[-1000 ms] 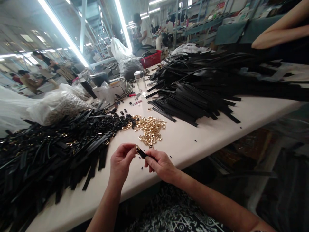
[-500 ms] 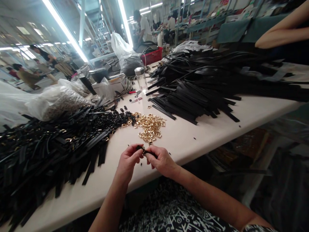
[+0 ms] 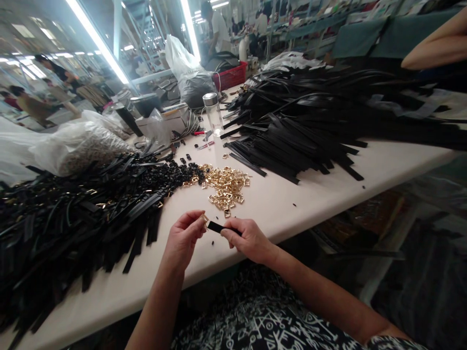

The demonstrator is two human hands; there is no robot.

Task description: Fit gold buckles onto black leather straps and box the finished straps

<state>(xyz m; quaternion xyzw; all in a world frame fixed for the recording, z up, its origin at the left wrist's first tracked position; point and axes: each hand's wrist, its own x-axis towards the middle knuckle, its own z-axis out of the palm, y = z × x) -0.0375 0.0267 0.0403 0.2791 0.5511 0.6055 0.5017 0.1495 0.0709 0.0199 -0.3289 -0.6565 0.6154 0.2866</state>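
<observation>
In the head view, my left hand (image 3: 185, 236) pinches a small gold buckle (image 3: 206, 219) between thumb and fingers. My right hand (image 3: 249, 239) is closed around a black strap (image 3: 216, 227), whose flat end points left at the buckle. Whether the strap's end touches the frame or sits inside it, I cannot tell. Just beyond both hands lies a heap of gold buckles (image 3: 228, 184), and small black loops (image 3: 178, 174) adjoin it on the left. A mass of black straps with gold fittings (image 3: 120, 214) covers the table's left side.
More plain black straps (image 3: 288, 146) are piled at the right of the pale table (image 3: 266, 204). A glass bottle (image 3: 214, 116) stands behind the buckles, with a red basket (image 3: 233, 75) farther back. Plastic bags (image 3: 80, 146) rest at the left. Another person's arm (image 3: 436, 46) shows at upper right.
My hands have drawn apart slightly, the left one moving left. The strap's end and the gold buckle, mostly covered by fingers before, now show between them. The view has shifted a little.
</observation>
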